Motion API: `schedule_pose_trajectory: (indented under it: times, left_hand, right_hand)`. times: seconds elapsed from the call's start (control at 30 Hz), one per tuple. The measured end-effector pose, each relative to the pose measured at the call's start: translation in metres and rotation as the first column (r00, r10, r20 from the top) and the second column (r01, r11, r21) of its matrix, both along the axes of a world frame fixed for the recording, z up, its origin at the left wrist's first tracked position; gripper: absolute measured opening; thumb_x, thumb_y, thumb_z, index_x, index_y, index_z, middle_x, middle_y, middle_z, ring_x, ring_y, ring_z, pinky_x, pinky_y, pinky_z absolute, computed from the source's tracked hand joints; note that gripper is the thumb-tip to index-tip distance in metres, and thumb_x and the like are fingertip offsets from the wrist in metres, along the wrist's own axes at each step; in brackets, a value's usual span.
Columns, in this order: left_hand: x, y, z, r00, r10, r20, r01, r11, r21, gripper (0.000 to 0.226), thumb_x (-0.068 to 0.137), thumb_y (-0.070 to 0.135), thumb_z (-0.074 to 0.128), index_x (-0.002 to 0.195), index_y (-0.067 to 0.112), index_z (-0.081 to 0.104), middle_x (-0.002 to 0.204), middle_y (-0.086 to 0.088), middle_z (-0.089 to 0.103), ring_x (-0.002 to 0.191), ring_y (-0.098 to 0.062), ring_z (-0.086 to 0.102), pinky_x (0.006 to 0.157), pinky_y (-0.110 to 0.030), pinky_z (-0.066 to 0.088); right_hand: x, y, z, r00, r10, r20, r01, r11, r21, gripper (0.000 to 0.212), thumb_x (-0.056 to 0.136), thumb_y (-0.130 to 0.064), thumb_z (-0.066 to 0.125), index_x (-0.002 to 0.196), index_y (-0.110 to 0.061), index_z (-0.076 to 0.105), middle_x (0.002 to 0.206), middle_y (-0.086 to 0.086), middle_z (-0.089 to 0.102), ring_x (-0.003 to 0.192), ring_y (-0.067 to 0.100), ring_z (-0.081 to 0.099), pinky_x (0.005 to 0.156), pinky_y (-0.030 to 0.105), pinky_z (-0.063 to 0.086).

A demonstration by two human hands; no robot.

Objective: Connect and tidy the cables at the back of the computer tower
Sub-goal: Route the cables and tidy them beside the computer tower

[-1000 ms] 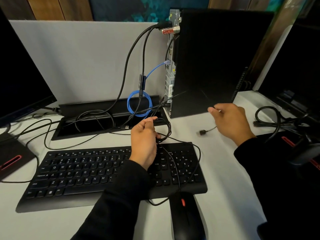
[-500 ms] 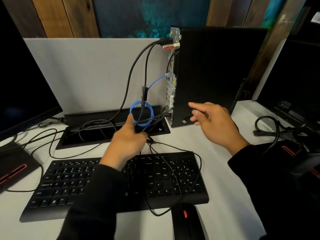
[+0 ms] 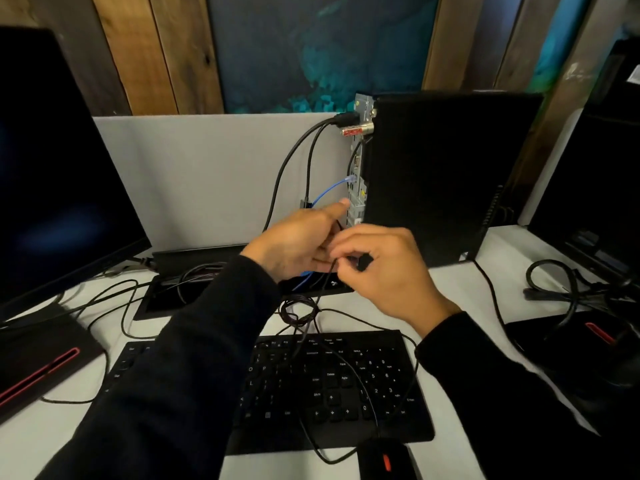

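The tall black computer tower (image 3: 450, 174) stood upright on the white desk (image 3: 460, 393), its grey metal rear panel (image 3: 356, 188) turned toward the partition. Both hands met just in front of the lower part of that panel. The left hand (image 3: 298, 245) had its forefinger stretched up to touch the panel, just below the port where the blue network cable (image 3: 329, 192) was plugged in, while its other fingers curled round thin black cables (image 3: 322, 282). The right hand (image 3: 384, 271), immediately right of the left and still before the tower's lower corner, pinched what looked like a small black plug between thumb and fingertips; blur made the plug itself uncertain. A loose coil of the thin black cable (image 3: 298, 311) lay on the desk below the hands, toward the black keyboard (image 3: 329, 386), with a strand trailing on to the black mouse (image 3: 384, 459).

The step in hand appeared to be connecting: finding a free socket low on the tower's rear. The next move would call for turning the plug to match the socket and pressing it straight in, the left forefinger marking the spot.

Half a second before, the hands were apart: the left low by the blue loop, the right open and empty beside the tower's base. Both had since risen and closed together at the panel.
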State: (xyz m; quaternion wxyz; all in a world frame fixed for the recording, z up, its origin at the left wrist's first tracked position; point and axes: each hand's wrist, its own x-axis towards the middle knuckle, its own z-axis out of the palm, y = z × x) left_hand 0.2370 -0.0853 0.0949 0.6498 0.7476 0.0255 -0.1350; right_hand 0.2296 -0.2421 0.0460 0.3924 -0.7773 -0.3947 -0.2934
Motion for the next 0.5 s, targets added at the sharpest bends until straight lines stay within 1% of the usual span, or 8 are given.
schedule_pose_trajectory:
  times: [0.07,0.1,0.17,0.27,0.33,0.37,0.43,0.5]
  left_hand:
    - [0.011,-0.011,0.004,0.994,0.080,-0.073,-0.098,0.954,-0.284,0.028,0.107,0.026,0.049,0.096,0.006,0.065,0.074,-0.008,0.067,0.071,-0.020,0.066,0.070,-0.033,0.058]
    - [0.016,-0.014,0.005,0.987,0.141,-0.071,-0.158,0.922,-0.355,0.020,0.107,0.016,0.048,0.100,0.004,0.063,0.072,-0.008,0.064,0.068,-0.019,0.063,0.067,-0.032,0.059]
    - [0.028,-0.019,0.005,0.976,0.218,-0.014,-0.209,0.912,-0.352,0.021,0.108,0.012,0.046,0.098,0.003,0.062,0.068,-0.006,0.055,0.061,-0.016,0.054,0.065,-0.030,0.056]
    - [0.038,-0.020,0.008,0.966,0.228,0.120,-0.197,0.955,-0.223,0.027,0.110,0.020,0.041,0.104,0.005,0.062,0.067,-0.002,0.050,0.056,-0.014,0.052,0.056,-0.026,0.050]
    - [0.045,-0.015,0.012,0.975,0.168,0.143,-0.147,0.978,-0.147,0.022,0.110,0.018,0.039,0.109,0.010,0.059,0.069,-0.003,0.049,0.052,-0.013,0.049,0.051,-0.027,0.046]
    - [0.049,-0.011,0.013,0.978,0.140,0.155,-0.127,0.988,-0.090,0.019,0.109,0.014,0.038,0.112,0.012,0.057,0.070,-0.003,0.047,0.052,-0.013,0.046,0.051,-0.028,0.042]
    - [0.058,-0.005,0.013,0.964,0.095,0.248,-0.130,0.983,0.128,0.026,0.106,0.007,0.037,0.119,0.014,0.058,0.072,-0.005,0.046,0.054,-0.014,0.042,0.053,-0.028,0.036]
    - [0.070,0.001,0.013,0.914,0.035,0.404,-0.200,0.906,0.373,0.032,0.105,0.005,0.039,0.120,0.009,0.067,0.070,-0.001,0.051,0.054,-0.012,0.044,0.049,-0.020,0.035]
  right_hand:
    - [0.003,0.005,-0.005,0.999,-0.007,0.033,0.008,1.000,-0.024,0.018,0.077,0.010,0.072,0.086,-0.003,0.081,0.093,0.002,0.078,0.085,0.009,0.072,0.083,0.024,0.058]
    - [0.005,0.006,-0.006,0.999,-0.022,0.033,0.022,1.000,-0.017,0.018,0.077,0.009,0.072,0.087,-0.003,0.081,0.094,0.002,0.078,0.087,0.009,0.071,0.085,0.025,0.057]
    - [0.010,0.004,-0.004,0.999,-0.031,0.009,0.031,1.000,0.005,0.019,0.080,0.007,0.072,0.093,-0.004,0.081,0.098,0.001,0.078,0.092,0.008,0.071,0.089,0.025,0.057]
    - [0.015,0.002,0.003,1.000,-0.019,-0.004,0.019,0.999,0.035,0.021,0.086,0.003,0.072,0.104,-0.005,0.080,0.105,0.001,0.076,0.095,0.008,0.070,0.088,0.024,0.058]
    - [0.022,-0.003,0.011,0.999,-0.042,-0.012,0.043,0.996,0.074,0.023,0.089,0.001,0.071,0.109,-0.006,0.078,0.112,0.002,0.071,0.095,0.010,0.069,0.082,0.024,0.058]
    - [0.027,-0.007,0.018,0.997,-0.071,-0.004,0.071,0.994,0.085,0.023,0.089,-0.001,0.071,0.110,-0.007,0.078,0.114,0.002,0.068,0.095,0.010,0.067,0.081,0.024,0.058]
    - [0.041,-0.015,0.034,0.985,-0.169,0.031,0.166,0.983,0.083,0.025,0.090,-0.005,0.072,0.114,-0.010,0.076,0.115,0.002,0.063,0.101,0.008,0.063,0.085,0.024,0.056]
    - [0.056,-0.020,0.054,0.957,-0.285,0.056,0.279,0.955,0.100,0.029,0.090,-0.013,0.073,0.119,-0.013,0.074,0.119,0.004,0.059,0.109,0.013,0.059,0.091,0.029,0.054]
